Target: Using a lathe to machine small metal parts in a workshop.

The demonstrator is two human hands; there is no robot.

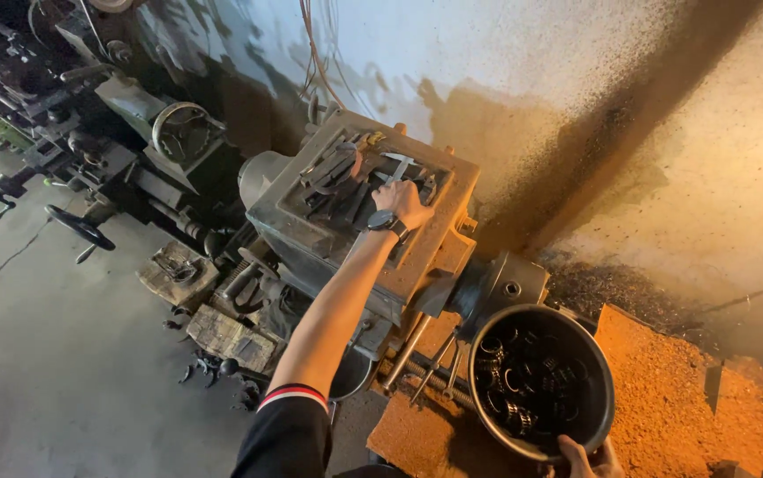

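Note:
My left hand [402, 202] reaches out over the flat top of a grey lathe headstock [310, 232], where several wrenches and hand tools [339, 177] lie in a shallow tray. The fingers curl down onto a tool there; what they grip is hidden under the hand. A dark watch [383, 222] sits on that wrist. My right hand [586, 458] holds the near rim of a round black metal bowl [602, 372] at the bottom right. The bowl contains several dark metal rings [527, 381].
The lathe bed with handwheels [182, 131] stretches away to the upper left along a stained white wall [505, 53]. Metal blocks and scraps [222, 336] lie on the concrete floor. Orange sawdust-like material [682, 398] and dark swarf [602, 288] pile up at right.

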